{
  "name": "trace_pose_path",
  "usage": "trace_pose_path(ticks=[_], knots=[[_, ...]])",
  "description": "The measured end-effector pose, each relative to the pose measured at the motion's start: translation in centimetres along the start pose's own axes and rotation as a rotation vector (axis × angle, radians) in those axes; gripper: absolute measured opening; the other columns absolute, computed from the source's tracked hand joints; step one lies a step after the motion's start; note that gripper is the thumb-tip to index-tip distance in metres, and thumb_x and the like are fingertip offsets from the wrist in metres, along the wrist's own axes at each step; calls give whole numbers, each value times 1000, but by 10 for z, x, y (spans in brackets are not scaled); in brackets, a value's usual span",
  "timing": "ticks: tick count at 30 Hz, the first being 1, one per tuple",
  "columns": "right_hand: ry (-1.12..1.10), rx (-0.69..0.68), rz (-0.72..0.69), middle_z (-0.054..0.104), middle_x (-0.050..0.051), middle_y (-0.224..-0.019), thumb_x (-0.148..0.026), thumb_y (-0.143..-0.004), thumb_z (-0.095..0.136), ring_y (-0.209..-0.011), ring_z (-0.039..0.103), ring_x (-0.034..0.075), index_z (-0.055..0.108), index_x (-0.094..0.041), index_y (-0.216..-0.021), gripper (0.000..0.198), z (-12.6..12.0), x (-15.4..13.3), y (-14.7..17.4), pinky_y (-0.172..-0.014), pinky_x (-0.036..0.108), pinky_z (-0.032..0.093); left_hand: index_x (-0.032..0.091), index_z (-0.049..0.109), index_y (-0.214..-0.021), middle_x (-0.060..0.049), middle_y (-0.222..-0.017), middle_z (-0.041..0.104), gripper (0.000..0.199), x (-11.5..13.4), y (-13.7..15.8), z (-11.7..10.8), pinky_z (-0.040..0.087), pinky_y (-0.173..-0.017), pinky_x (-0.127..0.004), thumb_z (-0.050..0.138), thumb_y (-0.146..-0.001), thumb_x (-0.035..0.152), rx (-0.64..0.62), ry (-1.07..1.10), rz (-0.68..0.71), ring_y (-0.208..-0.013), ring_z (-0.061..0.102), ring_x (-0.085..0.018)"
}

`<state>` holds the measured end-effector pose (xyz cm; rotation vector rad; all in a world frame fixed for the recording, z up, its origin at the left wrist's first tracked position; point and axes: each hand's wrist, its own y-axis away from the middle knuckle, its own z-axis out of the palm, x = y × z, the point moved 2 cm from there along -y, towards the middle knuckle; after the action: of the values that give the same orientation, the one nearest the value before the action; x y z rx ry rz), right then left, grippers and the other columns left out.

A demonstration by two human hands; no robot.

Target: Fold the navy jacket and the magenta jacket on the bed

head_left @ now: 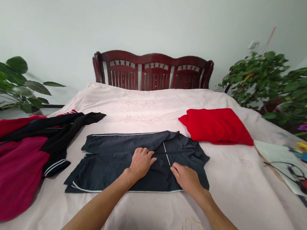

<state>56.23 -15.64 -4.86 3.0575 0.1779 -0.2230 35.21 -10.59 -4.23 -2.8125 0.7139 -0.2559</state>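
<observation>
Two hands work a dark garment lying directly beneath them, its long axis running from the left toward the right edge of a bed (133,106). The left hand (142,161) lies palm down mid-garment (106,171); the right hand (187,176), nearer the garment's right end, sets bunched fingertips at a white stripe (166,154). Whether either grips cloth cannot be told. Red cloth (219,125) sits beyond, toward the right edge; a jacket (12,178) lies toward the left.
</observation>
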Motion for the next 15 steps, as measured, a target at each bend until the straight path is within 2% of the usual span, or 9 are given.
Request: trace_pose_path(ticks=[3,7,9,12,14,15], knots=[[20,-18,19,73,3,-84,-39,-101,33,-82,70,22,62,-26,-88,34,-1,3,-3,-60,27,33,27,70,-114,-8,-97,71,43,-17,-7,-7,40,-91,-40,37,-99,50,-58,28,42,-95,63,-24],[4,-57,47,73,7,-86,-37,-101,33,-83,69,25,64,-25,-87,35,-2,3,-5,-66,30,38,27,72,-106,-5,-96,71,31,-42,-7,-7,39,-86,-35,56,-92,49,-114,27,84,-92,64,-22],[11,-8,61,72,8,-87,-32,-99,37,-84,68,25,65,-24,-88,31,-4,-2,-6,-71,33,41,25,72,-97,-4,-91,70,25,-48,-6,-2,39,-83,-34,58,-92,44,-100,10,52,-88,64,-21],[-3,201,16,69,13,-106,-27,-96,44,-100,62,28,65,-22,-109,25,-8,-22,-5,-86,38,43,21,68,-90,-7,-89,68,28,-47,-7,8,37,-82,-36,49,-96,40,-53,-28,-21,-87,62,-23],[-41,312,-126,61,15,-130,-29,-95,47,-121,53,30,56,-21,-132,38,-7,-40,-4,-101,43,38,19,66,-91,-9,-90,67,30,-45,-9,13,37,-83,-38,44,-99,38,-18,-53,-65,-88,61,-25],[-56,322,-221,54,14,-141,-31,-96,47,-131,45,30,49,-21,-140,46,-3,-47,-4,-108,44,33,18,65,-91,-9,-89,67,31,-43,-10,14,36,-83,-39,42,-99,37,-4,-63,-83,-88,61,-25]])
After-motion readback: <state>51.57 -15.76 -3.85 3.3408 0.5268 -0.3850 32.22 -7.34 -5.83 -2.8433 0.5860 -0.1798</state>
